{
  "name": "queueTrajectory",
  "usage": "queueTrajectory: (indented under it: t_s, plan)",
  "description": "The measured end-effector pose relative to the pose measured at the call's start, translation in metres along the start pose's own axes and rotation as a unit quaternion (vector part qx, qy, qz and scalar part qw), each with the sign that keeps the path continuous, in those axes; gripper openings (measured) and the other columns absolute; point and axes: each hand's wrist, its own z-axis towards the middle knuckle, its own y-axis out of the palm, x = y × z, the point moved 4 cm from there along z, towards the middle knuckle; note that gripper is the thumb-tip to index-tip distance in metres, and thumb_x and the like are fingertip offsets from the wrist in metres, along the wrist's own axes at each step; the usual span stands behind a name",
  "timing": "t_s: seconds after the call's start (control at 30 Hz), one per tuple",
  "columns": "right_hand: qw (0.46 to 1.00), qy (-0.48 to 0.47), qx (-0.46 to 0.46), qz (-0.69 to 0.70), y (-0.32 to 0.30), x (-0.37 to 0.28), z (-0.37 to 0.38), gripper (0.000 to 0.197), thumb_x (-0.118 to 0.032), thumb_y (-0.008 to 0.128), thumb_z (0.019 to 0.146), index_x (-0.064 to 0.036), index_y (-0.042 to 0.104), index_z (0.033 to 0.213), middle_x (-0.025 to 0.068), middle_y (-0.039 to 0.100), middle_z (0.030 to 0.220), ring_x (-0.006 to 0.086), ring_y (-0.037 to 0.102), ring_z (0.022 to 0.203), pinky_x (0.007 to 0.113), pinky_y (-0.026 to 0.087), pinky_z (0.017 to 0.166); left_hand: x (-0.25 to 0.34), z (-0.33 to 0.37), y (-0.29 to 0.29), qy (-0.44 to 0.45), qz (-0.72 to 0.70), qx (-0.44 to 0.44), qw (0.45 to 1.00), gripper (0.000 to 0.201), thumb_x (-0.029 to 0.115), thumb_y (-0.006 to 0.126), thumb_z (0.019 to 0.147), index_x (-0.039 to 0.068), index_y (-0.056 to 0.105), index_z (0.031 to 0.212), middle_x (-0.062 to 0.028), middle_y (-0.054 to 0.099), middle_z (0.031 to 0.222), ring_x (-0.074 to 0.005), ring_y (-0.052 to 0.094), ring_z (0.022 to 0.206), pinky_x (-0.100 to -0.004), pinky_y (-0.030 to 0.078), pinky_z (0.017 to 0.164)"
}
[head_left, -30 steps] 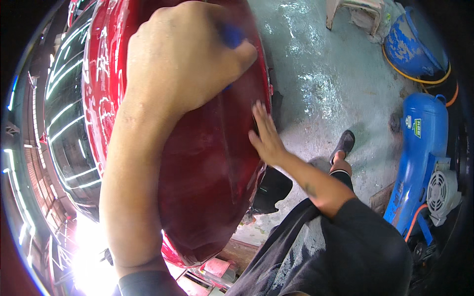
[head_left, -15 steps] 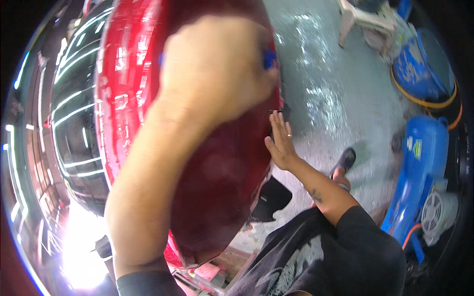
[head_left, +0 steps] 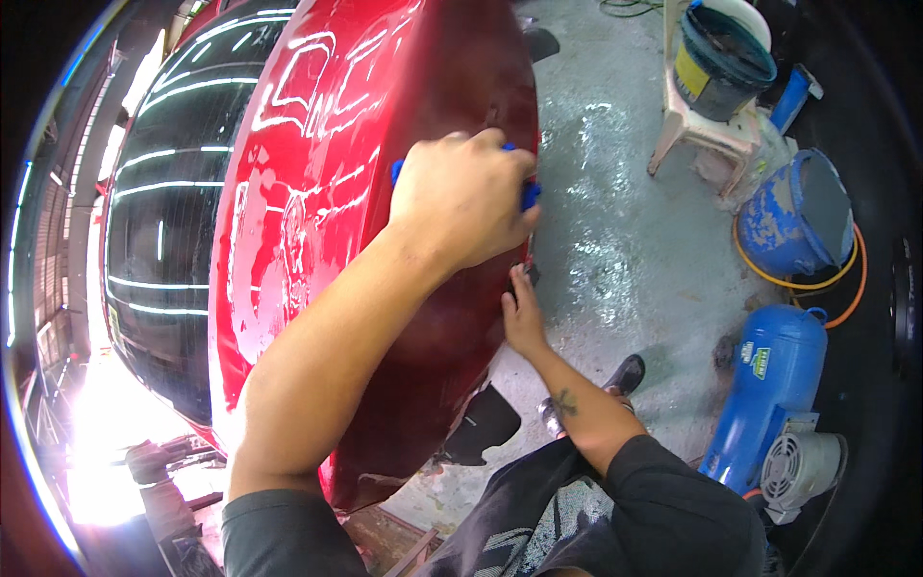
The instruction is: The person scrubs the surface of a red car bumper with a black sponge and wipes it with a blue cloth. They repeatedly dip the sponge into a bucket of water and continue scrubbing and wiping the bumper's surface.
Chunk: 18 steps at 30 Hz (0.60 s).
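Note:
A wet, glossy red car body (head_left: 317, 144) runs up the middle of the picture. My left hand (head_left: 461, 197) is closed over a blue pad-like thing (head_left: 531, 195), pressed to the darker red panel. Only the blue ends show on either side of the hand, so its exact kind is hidden. Just below, my right hand (head_left: 524, 315) lies against the panel's outer edge with fingers stretched out, holding nothing.
Left of the red panel is dark car glass (head_left: 163, 240). On the right stand a white plastic chair (head_left: 692, 135) bearing a black bucket (head_left: 726, 62), a blue drum (head_left: 793, 216), a blue tank (head_left: 769, 385) and an orange hose (head_left: 859, 279). The grey floor (head_left: 615, 250) looks wet.
My view has shifted, bringing the bucket on the chair into sight. My left hand, with the blue thing, is lower in the picture and nearer my right hand, which stays at the panel edge.

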Motion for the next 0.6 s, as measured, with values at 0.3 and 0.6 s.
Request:
queueTrajectory:
  t_s: [0.3,0.6]
  plan:
    - [0.897,0.366,0.072,0.236,-0.041,-0.02,0.025,0.08,0.006,0.09,0.079,-0.0091,0.057,0.15,0.0174,0.063,0.136,0.0304,0.068,0.119,0.042,0.058,0.099,0.016,0.009,-0.027,0.031,-0.002,0.062,0.998,0.024,0.038,0.087,0.082,0.016,0.076,0.086,-0.0065,0.065,0.086,-0.0292,0.069,0.08,-0.0454,0.06,0.069]
    - [0.876,0.365,-0.04,0.314,-0.215,-0.028,0.081,0.05,0.003,0.087,0.086,0.0007,0.063,0.13,0.0127,0.076,0.116,0.0255,0.075,0.098,0.041,0.063,0.087,0.016,0.008,-0.025,0.017,-0.007,0.038,0.999,0.025,0.039,0.085,0.084,0.016,0.076,0.088,-0.0078,0.066,0.09,-0.0291,0.069,0.085,-0.0451,0.059,0.077]
